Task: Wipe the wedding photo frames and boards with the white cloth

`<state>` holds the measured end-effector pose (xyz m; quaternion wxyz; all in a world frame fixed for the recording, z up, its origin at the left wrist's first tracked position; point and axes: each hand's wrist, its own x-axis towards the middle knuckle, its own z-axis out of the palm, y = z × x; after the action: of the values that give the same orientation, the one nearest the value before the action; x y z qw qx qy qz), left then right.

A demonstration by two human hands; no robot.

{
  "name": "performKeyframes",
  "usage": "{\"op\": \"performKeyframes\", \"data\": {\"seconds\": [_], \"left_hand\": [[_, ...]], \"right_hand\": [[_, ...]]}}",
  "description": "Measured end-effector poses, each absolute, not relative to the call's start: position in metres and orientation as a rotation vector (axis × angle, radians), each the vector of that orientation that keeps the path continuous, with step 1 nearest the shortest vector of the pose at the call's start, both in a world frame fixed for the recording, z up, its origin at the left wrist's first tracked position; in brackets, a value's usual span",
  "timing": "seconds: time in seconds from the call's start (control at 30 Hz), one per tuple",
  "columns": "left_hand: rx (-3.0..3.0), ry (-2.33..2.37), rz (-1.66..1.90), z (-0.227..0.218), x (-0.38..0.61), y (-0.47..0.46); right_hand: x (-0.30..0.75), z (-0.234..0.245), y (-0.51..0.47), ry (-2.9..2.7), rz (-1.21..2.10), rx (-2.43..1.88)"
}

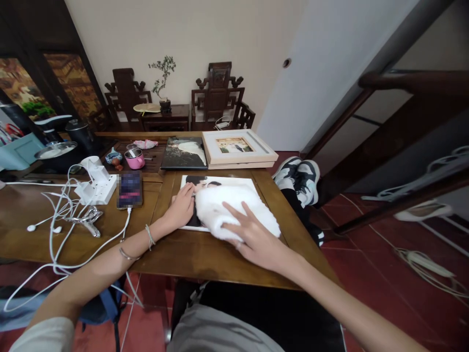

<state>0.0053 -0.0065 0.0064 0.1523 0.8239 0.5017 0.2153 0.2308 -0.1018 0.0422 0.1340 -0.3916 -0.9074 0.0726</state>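
R hand is resting, fingers splayed, on the cloth, which is covering right part of photo. L hand is lying half-open at photo's left, gripping nothing visible. Cloth's prob. feeling soft, light; folded near edge's likely offering best hold.

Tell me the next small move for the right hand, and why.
I'd slide the white cloth a little toward the far edge of the photo panel. The right hand already rests spread on the cloth, a strip along that edge is uncovered, and the left hand at the panel's left side could steady it.
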Motion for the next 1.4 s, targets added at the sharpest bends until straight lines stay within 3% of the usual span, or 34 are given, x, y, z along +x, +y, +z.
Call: {"op": "performKeyframes", "data": {"seconds": [0.17, 0.33, 0.53, 0.7, 0.87, 1.03, 1.2, 1.4], "left_hand": [[2.343, 1.444, 0.584, 0.009, 0.006, -0.008], [2.327, 1.446, 0.582, 0.012, 0.008, -0.009], [2.305, 1.457, 0.591, 0.010, 0.007, -0.008], [2.336, 1.426, 0.607, 0.008, 0.005, -0.005], [2.341, 1.440, 0.602, 0.008, 0.006, -0.006], [2.333, 1.449, 0.634, 0.007, 0.006, -0.009], [2.285, 1.422, 0.759, 0.010, 0.005, -0.009], [1.996, 1.368, 1.151, 0.019, 0.003, -0.004]], "right_hand": [[0.259, 0.038, -0.130, -2.594, 0.215, -1.077], [0.291, 0.025, -0.094, -2.471, 0.119, -1.267], [0.254, 0.034, -0.061, -2.435, 0.074, -1.497], [0.214, 0.047, -0.099, -2.579, 0.197, -1.191], [0.254, 0.039, -0.134, -2.532, 0.222, -1.092], [0.294, 0.029, -0.111, -2.407, 0.166, -1.350], [0.250, 0.040, -0.069, -2.412, 0.151, -1.617], [0.195, 0.054, -0.074, -2.648, 0.250, -1.081]]}}
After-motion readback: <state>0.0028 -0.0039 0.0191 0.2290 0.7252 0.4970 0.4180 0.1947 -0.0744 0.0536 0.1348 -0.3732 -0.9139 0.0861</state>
